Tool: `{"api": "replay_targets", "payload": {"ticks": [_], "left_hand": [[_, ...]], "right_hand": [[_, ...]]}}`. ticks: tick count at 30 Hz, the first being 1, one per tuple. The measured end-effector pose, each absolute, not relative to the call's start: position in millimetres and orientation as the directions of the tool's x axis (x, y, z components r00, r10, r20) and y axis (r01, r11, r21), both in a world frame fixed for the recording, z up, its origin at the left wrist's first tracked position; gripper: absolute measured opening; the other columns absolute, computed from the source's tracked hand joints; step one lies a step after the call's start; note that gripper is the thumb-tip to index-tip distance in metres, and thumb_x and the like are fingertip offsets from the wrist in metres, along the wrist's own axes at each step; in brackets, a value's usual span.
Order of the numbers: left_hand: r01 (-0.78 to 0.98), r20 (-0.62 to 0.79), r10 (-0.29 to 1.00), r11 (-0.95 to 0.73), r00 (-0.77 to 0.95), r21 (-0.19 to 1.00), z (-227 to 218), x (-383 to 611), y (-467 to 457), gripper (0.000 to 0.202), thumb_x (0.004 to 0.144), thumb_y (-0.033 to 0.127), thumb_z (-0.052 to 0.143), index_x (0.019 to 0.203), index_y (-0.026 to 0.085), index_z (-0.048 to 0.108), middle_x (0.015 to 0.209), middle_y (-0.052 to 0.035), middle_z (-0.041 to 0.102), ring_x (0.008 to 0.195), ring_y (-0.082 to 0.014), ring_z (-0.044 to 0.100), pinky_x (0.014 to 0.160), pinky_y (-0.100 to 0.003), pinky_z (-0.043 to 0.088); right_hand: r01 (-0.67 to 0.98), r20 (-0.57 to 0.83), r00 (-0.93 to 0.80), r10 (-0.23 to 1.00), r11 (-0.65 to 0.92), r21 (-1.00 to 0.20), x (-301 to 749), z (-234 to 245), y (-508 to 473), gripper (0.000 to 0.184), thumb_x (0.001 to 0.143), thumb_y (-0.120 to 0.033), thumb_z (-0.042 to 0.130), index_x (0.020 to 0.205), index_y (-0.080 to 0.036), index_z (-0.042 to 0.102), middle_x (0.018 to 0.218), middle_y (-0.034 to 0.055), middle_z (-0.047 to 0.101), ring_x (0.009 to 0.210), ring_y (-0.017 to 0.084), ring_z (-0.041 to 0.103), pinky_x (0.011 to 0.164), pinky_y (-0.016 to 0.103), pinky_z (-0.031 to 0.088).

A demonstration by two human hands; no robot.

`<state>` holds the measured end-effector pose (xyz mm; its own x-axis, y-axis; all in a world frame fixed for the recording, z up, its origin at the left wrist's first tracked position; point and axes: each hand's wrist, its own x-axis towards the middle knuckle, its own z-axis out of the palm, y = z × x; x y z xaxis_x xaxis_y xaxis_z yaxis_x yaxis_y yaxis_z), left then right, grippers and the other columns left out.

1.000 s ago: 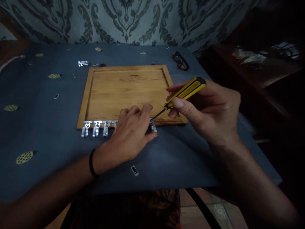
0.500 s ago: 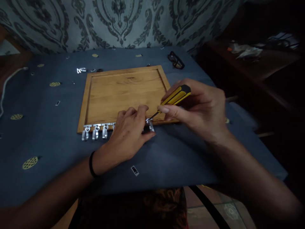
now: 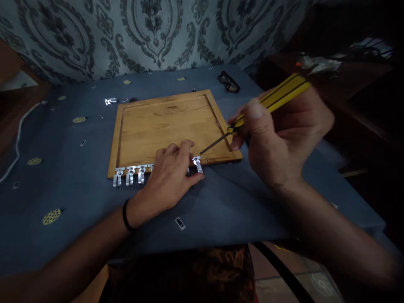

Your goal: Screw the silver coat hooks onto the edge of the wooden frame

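Note:
A wooden board (image 3: pixel 170 122) with a raised frame lies flat on the table. Along its near edge sits a row of silver metal hooks (image 3: pixel 141 174), partly covered by my left hand (image 3: pixel 172 174). That hand is closed at the edge: its fingertips rest on the wood and its thumb presses the lower end of the rightmost metal hook (image 3: pixel 197 163). In my right hand (image 3: pixel 277 139) is a yellow and black screwdriver (image 3: pixel 284 92), slanting down to the left. Its tip is just above the top plate of the rightmost hook; I cannot tell whether they touch.
A loose metal hook (image 3: pixel 111 101) lies past the board's far left corner. Dark-framed glasses (image 3: pixel 229 81) rest at the back right of the blue tablecloth (image 3: pixel 78 185). A white cable (image 3: pixel 19 134) runs down the left side, and a patterned curtain (image 3: pixel 176 33) hangs behind.
My right hand has drawn up and to the right with the screwdriver, uncovering the board's near right corner. The screwdriver's tip has come off the hook's screw area. My left hand stays put.

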<state>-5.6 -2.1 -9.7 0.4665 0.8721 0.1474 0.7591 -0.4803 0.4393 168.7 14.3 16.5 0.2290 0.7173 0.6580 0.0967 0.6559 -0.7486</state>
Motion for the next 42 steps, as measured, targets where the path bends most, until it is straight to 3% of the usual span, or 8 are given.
{"api": "replay_targets", "payload": {"ticks": [5,20,28,37,42], "left_hand": [[0.776,0.114,0.884,-0.455,0.454,0.437,-7,-4,-2,0.058,0.084,0.028,0.081,0.129,0.020,0.043,0.115,-0.0074,0.071,0.116,-0.0285,0.061,0.101,-0.046,0.044],[0.785,0.083,0.886,-0.446,0.457,0.431,-6,-2,-1,0.057,0.083,0.029,0.082,0.125,0.018,0.047,0.113,-0.0078,0.071,0.113,-0.0296,0.061,0.099,-0.045,0.044],[0.789,0.104,0.878,-0.467,0.467,0.399,-8,-2,-1,0.058,0.083,0.031,0.083,0.126,0.017,0.047,0.112,-0.0083,0.071,0.110,-0.0302,0.061,0.096,-0.045,0.045],[0.778,0.107,0.872,-0.477,0.478,0.409,-7,-2,-1,0.056,0.084,0.029,0.081,0.127,0.017,0.046,0.112,-0.0073,0.071,0.111,-0.0299,0.060,0.097,-0.046,0.045],[0.790,0.101,0.876,-0.471,0.472,0.394,-6,-2,-2,0.053,0.084,0.030,0.081,0.124,0.016,0.048,0.112,-0.0082,0.070,0.110,-0.0304,0.060,0.095,-0.045,0.045]], "right_hand": [[0.181,0.595,0.127,0.794,0.571,-0.801,171,15,17,0.030,0.082,-0.047,0.079,0.073,-0.025,0.062,0.075,-0.0019,0.065,0.044,0.007,0.053,0.036,0.025,0.041],[0.276,0.602,0.070,0.796,0.564,-0.778,174,6,19,0.018,0.087,-0.037,0.076,0.077,-0.026,0.068,0.072,-0.0007,0.067,0.043,0.009,0.058,0.039,0.027,0.044],[0.321,0.579,0.067,0.813,0.532,-0.784,172,2,18,0.021,0.088,-0.045,0.074,0.078,-0.027,0.068,0.076,-0.0029,0.067,0.044,0.008,0.058,0.039,0.025,0.048],[0.240,0.549,0.043,0.835,0.524,-0.817,172,5,15,0.021,0.079,-0.037,0.084,0.075,-0.023,0.068,0.074,-0.0014,0.066,0.046,0.010,0.061,0.040,0.025,0.051],[0.143,0.454,-0.110,0.884,0.466,-0.873,180,11,15,0.018,0.079,-0.033,0.084,0.093,-0.025,0.075,0.087,-0.0008,0.072,0.053,0.010,0.066,0.049,0.025,0.059]]}}
